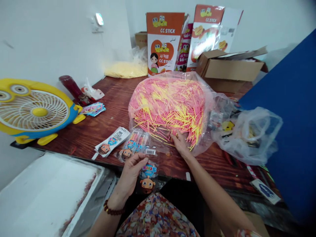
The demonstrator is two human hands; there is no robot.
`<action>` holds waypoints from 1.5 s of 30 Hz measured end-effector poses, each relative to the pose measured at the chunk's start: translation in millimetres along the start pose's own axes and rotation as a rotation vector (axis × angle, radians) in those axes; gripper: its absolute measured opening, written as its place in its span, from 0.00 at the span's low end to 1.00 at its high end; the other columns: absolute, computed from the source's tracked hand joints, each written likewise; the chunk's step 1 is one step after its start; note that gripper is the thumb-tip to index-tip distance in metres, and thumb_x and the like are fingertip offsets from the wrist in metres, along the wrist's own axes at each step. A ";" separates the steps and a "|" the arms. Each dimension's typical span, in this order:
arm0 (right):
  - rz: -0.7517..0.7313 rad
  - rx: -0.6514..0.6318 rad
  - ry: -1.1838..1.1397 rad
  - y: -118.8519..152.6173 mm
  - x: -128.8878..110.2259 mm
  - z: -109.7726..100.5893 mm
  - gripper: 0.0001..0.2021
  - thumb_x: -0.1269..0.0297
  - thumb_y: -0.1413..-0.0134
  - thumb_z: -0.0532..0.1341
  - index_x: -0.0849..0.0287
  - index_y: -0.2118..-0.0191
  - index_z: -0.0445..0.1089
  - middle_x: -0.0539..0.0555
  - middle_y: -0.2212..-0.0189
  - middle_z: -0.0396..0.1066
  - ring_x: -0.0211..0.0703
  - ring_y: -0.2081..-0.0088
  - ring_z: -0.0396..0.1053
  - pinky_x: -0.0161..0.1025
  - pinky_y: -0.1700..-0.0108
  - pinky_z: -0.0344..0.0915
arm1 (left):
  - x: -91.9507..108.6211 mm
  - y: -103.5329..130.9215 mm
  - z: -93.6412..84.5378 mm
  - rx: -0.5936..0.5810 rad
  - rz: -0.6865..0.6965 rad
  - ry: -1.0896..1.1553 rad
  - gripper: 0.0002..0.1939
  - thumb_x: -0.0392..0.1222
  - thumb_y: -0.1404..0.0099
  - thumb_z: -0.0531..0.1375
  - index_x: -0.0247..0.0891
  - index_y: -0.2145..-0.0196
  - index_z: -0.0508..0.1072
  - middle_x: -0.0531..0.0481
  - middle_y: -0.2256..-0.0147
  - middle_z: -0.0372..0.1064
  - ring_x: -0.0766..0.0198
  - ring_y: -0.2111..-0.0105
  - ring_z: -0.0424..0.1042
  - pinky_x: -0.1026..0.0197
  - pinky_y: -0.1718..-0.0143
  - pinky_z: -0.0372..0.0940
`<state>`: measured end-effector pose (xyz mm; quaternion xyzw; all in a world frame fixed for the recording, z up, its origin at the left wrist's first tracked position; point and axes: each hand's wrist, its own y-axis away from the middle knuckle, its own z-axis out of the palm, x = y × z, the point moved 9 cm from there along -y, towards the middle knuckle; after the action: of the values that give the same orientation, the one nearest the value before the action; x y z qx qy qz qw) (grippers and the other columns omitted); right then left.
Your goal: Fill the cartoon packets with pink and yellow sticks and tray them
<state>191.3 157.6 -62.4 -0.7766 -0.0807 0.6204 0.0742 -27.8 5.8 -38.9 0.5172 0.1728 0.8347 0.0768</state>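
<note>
My left hand [132, 172] pinches a clear printed pouch [148, 174] with a cartoon face, over the table's front edge. My right hand [179, 142] is at the front of a large clear bag [207, 115], its fingers closed around some thin sticks. Pink and yellow sticks [170, 98] fill the bag and spill from its open front. Just beyond my left hand lie filled pouches [135, 141] with pinkish sticks inside. Left of them rests a stack of flat pouches [112, 141].
A yellow fan [39, 112] stands at the left, near a dark red bottle [71, 87] and tissues [93, 92]. Printed boxes [163, 42] and an open carton [229, 70] line the back. A plastic bag [249, 135] sits right, beside a blue panel [291, 115].
</note>
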 end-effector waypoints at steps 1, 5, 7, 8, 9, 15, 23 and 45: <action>0.018 -0.003 -0.016 0.2 5.4 1.5 0.12 0.54 0.43 0.57 0.55 0.59 0.70 0.53 0.63 0.77 0.48 0.59 0.71 0.46 0.50 0.64 | 0.6 0.4 0.7 0.005 0.004 0.006 0.14 0.43 0.49 0.73 0.35 0.68 0.77 0.54 0.70 0.73 0.70 0.71 0.69 0.68 0.67 0.65; 0.075 -0.040 -0.078 -0.1 18.6 7.0 0.12 0.53 0.45 0.58 0.55 0.59 0.68 0.53 0.66 0.76 0.48 0.60 0.73 0.45 0.54 0.65 | 3.5 0.7 1.7 0.026 0.016 0.043 0.16 0.43 0.52 0.74 0.37 0.66 0.78 0.55 0.70 0.73 0.70 0.71 0.69 0.68 0.67 0.66; 0.057 -0.035 -0.085 1.3 15.8 5.1 0.12 0.53 0.44 0.57 0.54 0.60 0.68 0.53 0.66 0.76 0.48 0.60 0.72 0.44 0.55 0.65 | 4.0 -0.5 2.1 0.025 0.014 0.037 0.16 0.44 0.51 0.74 0.36 0.67 0.77 0.55 0.70 0.73 0.70 0.70 0.69 0.67 0.67 0.66; 0.044 -0.026 -0.072 2.3 13.2 3.1 0.12 0.53 0.44 0.57 0.54 0.60 0.69 0.53 0.66 0.76 0.47 0.61 0.72 0.43 0.56 0.65 | 4.4 -1.4 2.2 0.025 0.018 0.025 0.15 0.45 0.51 0.74 0.36 0.68 0.77 0.55 0.71 0.73 0.69 0.70 0.69 0.67 0.66 0.66; 0.033 -0.024 -0.047 3.5 10.4 1.5 0.12 0.53 0.44 0.58 0.54 0.60 0.69 0.53 0.66 0.76 0.47 0.62 0.71 0.43 0.57 0.65 | 4.7 -2.5 2.3 0.024 0.024 0.008 0.15 0.45 0.51 0.74 0.36 0.69 0.77 0.54 0.71 0.72 0.69 0.70 0.69 0.67 0.66 0.65; 0.059 -0.017 -0.027 7.7 2.5 -3.2 0.12 0.53 0.44 0.58 0.54 0.63 0.71 0.51 0.71 0.75 0.45 0.68 0.69 0.42 0.61 0.64 | 10.5 -8.4 4.1 0.040 0.097 -0.105 0.16 0.46 0.52 0.74 0.35 0.70 0.76 0.55 0.74 0.71 0.70 0.72 0.66 0.69 0.68 0.62; 0.150 -0.017 -0.603 25.0 -57.5 6.1 0.11 0.54 0.48 0.66 0.54 0.61 0.71 0.49 0.70 0.76 0.44 0.65 0.75 0.43 0.58 0.70 | 20.9 -24.4 23.2 -0.042 0.190 -0.289 0.13 0.46 0.47 0.70 0.35 0.74 0.74 0.56 0.76 0.67 0.69 0.73 0.64 0.67 0.70 0.59; -0.254 -0.415 0.187 51.1 -143.6 31.4 0.11 0.57 0.33 0.53 0.54 0.63 0.69 0.53 0.67 0.72 0.44 0.65 0.69 0.40 0.61 0.64 | 39.1 -21.6 34.7 -0.206 0.248 -0.655 0.12 0.46 0.41 0.64 0.37 0.76 0.70 0.56 0.78 0.63 0.68 0.76 0.58 0.65 0.73 0.53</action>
<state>131.2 77.0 56.4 -0.8129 -0.2957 0.5017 -0.0024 -15.7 45.2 -0.2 0.7637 -0.0097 0.6408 0.0780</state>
